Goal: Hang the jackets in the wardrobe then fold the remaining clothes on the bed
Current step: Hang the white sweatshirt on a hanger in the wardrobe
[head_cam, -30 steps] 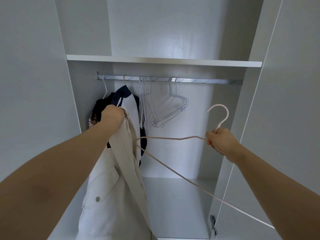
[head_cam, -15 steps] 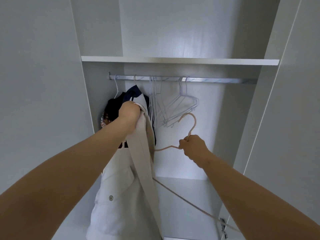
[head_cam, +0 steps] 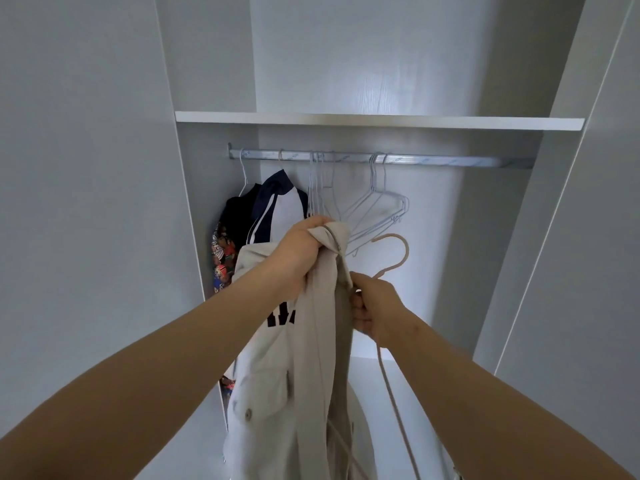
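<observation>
Open wardrobe point(head_cam: 450, 271), seen from below the rail point(head_cam: 450, 161). A beige jacket point(head_cam: 287, 393) is held up in front of the opening, below the rail and not hung on it. Its collar is gripped in the left hand point(head_cam: 301, 251), whose fingers are curled tightly round the bunched cloth; the rest of the garment hangs straight down, with a buttoned chest pocket facing left. Just to the right, touching the jacket's front edge, the right hand point(head_cam: 377, 310) is closed round the neck of a pink hanger point(head_cam: 398, 258). The hook stands above the fist, well short of the rail, and one wire arm runs down past the forearm. A stretch of pink wire is also seen low among the jacket's folds. On the rail, a navy jacket point(head_cam: 284, 209) and a patterned garment point(head_cam: 227, 251) are hung at the left end, and bare white hangers point(head_cam: 377, 216) near the middle. A shelf point(head_cam: 381, 121) is set above the rail.
</observation>
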`<state>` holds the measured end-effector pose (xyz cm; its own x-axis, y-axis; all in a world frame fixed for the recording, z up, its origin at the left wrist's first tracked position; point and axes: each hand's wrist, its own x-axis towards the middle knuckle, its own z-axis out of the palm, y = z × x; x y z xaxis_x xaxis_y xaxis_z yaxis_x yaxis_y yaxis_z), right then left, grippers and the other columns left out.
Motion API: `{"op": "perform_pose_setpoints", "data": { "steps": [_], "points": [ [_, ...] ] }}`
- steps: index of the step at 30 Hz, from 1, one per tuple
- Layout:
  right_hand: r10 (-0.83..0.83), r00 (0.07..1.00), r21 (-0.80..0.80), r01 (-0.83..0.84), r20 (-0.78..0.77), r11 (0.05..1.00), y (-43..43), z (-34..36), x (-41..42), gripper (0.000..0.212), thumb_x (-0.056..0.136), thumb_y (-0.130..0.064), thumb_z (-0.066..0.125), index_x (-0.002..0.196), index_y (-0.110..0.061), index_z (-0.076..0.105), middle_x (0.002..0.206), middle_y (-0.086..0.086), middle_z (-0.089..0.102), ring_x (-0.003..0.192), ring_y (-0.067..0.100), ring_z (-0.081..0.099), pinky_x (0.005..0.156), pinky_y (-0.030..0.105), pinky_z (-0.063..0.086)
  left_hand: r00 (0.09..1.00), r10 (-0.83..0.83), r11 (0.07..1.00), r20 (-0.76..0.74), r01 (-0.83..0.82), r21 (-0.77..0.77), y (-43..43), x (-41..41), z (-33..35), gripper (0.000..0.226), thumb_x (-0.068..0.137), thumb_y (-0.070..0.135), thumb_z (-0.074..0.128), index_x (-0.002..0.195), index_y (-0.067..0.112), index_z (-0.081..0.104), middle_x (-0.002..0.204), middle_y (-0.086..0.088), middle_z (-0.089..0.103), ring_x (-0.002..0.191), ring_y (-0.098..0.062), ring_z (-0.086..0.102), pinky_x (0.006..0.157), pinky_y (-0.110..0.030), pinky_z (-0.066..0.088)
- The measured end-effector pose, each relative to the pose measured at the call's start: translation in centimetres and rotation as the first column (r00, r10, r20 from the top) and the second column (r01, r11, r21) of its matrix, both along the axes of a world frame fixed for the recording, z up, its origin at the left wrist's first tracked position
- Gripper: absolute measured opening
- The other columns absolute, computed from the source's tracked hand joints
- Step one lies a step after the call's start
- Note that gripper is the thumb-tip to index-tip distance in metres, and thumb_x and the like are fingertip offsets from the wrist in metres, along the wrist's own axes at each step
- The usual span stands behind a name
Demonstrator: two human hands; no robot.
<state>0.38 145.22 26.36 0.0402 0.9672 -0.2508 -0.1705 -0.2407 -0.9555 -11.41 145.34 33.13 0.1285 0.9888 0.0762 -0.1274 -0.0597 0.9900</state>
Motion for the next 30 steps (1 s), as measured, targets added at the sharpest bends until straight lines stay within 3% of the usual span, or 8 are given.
{"op": "perform_pose_setpoints", "data": {
  "steps": [5, 8, 10, 12, 15, 18, 23, 30],
  "points": [
    [-0.277, 0.953, 0.156, 0.257, 0.123, 0.954, 0.7, 0.4, 2.0, 0.037, 0.091, -0.016, 0.05, 0.055, -0.009, 0.043, 0.048, 0.005, 0.038, 0.032, 0.011, 0.032, 0.039, 0.02, 0.027, 0.851, -0.142, 0.926, -0.506, 0.295, 0.235, -0.6, -1.8, -2.4, 0.026, 0.093, -0.003, 0.041, 0.093, 0.019, 0.055, 0.084, 0.009, 0.054, 0.074, -0.005, 0.051, 0.055, -0.003, 0.039],
    [-0.369, 0.918, 0.235, 0.33, 0.147, 0.914, 1.0, 1.2, 3.1, 0.039, 0.088, -0.017, 0.053, 0.052, -0.012, 0.039, 0.048, 0.003, 0.038, 0.044, 0.017, 0.035, 0.048, 0.024, 0.029, 0.307, -0.272, 0.818, -0.912, 0.574, -0.051, -0.4, -3.6, -2.8, 0.034, 0.086, 0.012, 0.064, 0.115, 0.024, 0.05, 0.098, 0.017, 0.054, 0.088, 0.001, 0.053, 0.072, -0.005, 0.041],
    [-0.365, 0.916, 0.272, 0.312, 0.168, 0.91, 1.2, 1.7, 3.2, 0.039, 0.087, -0.018, 0.055, 0.052, -0.013, 0.037, 0.048, 0.001, 0.037, 0.048, 0.017, 0.034, 0.05, 0.026, 0.029, -0.01, -0.279, 0.811, -0.96, 0.533, -0.241, -0.1, -4.0, -2.4, 0.039, 0.082, 0.032, 0.069, 0.117, 0.023, 0.054, 0.105, 0.013, 0.057, 0.098, -0.007, 0.054, 0.084, -0.015, 0.043],
    [-0.347, 0.914, 0.295, 0.279, 0.211, 0.914, 1.2, 2.1, 3.0, 0.037, 0.087, -0.02, 0.055, 0.055, -0.012, 0.037, 0.052, 0.002, 0.038, 0.051, 0.018, 0.035, 0.054, 0.028, 0.032, 0.061, 0.065, 0.889, -0.996, 0.449, 0.085, 1.0, -4.0, -1.6, 0.048, 0.082, 0.048, 0.064, 0.122, 0.024, 0.054, 0.113, 0.012, 0.055, 0.105, -0.009, 0.052, 0.093, -0.024, 0.042],
    [-0.336, 0.924, 0.301, 0.273, 0.182, 0.914, 0.9, 2.5, 2.7, 0.035, 0.087, -0.02, 0.056, 0.059, -0.011, 0.038, 0.053, 0.003, 0.039, 0.051, 0.018, 0.035, 0.053, 0.027, 0.032, 0.095, 0.553, 0.722, -0.828, 0.442, 0.533, 2.6, -3.1, -1.6, 0.065, 0.085, 0.058, 0.051, 0.141, 0.03, 0.033, 0.144, 0.007, 0.035, 0.133, -0.015, 0.032, 0.11, -0.038, 0.023],
    [-0.291, 0.944, 0.334, 0.226, 0.156, 0.915, 0.4, 3.2, 2.8, 0.038, 0.088, -0.017, 0.056, 0.055, -0.011, 0.039, 0.039, -0.001, 0.037, 0.038, 0.012, 0.033, 0.042, 0.022, 0.029, 0.023, 0.505, 0.756, -0.863, 0.471, 0.455, 3.8, -1.6, -2.8, 0.055, 0.094, 0.054, 0.036, 0.142, 0.028, 0.03, 0.144, 0.004, 0.037, 0.136, -0.016, 0.031, 0.114, -0.046, 0.008],
    [-0.102, 0.986, 0.339, 0.053, 0.129, 0.939, -1.0, 4.9, 4.2, 0.032, 0.092, -0.021, 0.058, 0.064, -0.007, 0.048, 0.035, -0.002, 0.041, 0.028, 0.009, 0.033, 0.035, 0.016, 0.028, 0.326, 0.537, 0.599, -0.778, 0.501, 0.624, 5.2, -0.7, -2.0, 0.027, 0.098, 0.034, 0.039, 0.079, 0.015, 0.044, 0.071, 0.006, 0.045, 0.075, -0.021, 0.049, 0.067, -0.03, 0.026],
    [0.268, 0.961, 0.067, -0.264, -0.067, 0.962, -1.9, 3.9, 9.4, 0.058, 0.096, -0.057, 0.025, 0.104, -0.015, 0.063, 0.082, 0.007, 0.071, 0.067, 0.02, 0.068, 0.061, 0.028, 0.054, 0.517, 0.417, 0.688, -0.747, 0.358, 0.632, 4.9, -1.0, -1.6, 0.032, 0.097, 0.032, 0.044, 0.079, 0.006, 0.053, 0.072, -0.004, 0.052, 0.072, -0.02, 0.048, 0.06, -0.027, 0.029]
  ]
}}
